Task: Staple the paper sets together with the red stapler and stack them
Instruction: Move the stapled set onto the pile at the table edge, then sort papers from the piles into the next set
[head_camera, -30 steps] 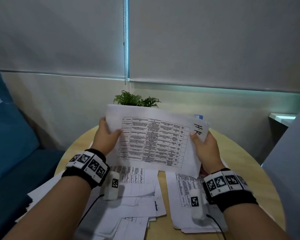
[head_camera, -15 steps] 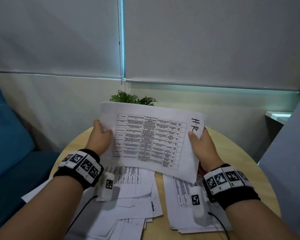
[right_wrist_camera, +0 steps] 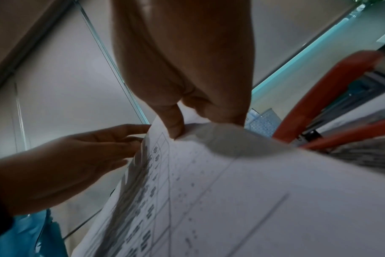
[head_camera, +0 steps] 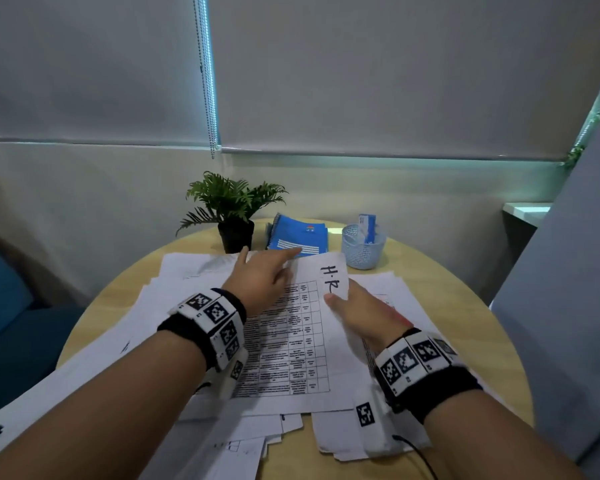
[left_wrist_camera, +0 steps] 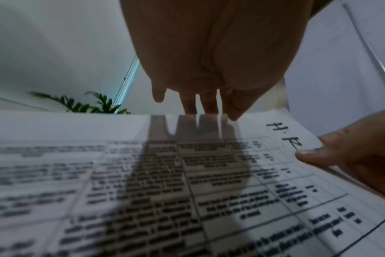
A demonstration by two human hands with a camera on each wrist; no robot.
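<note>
The paper set (head_camera: 291, 358), a printed table with "H.R" handwritten at one corner, lies flat on loose sheets on the round table. My right hand (head_camera: 354, 311) pinches its right edge just under the "H.R", thumb on top (right_wrist_camera: 174, 128). My left hand (head_camera: 271, 271) hovers over the set's far edge with straight fingers (left_wrist_camera: 205, 106), holding nothing. The red stapler (right_wrist_camera: 314, 107) lies just right of my right hand on the papers. In the head view only a red sliver of the stapler (head_camera: 400, 318) shows behind that hand.
Loose sheets (head_camera: 187, 289) cover most of the wooden table (head_camera: 465, 306), with another pile (head_camera: 343, 434) near the front edge. A potted plant (head_camera: 232, 209), a blue notebook (head_camera: 298, 237) and a pale blue mesh cup (head_camera: 362, 249) stand at the back. A grey partition is at right.
The paper set was held upright in both hands; it now lies down on the table. My left hand has let go of its left edge and moved to the far edge.
</note>
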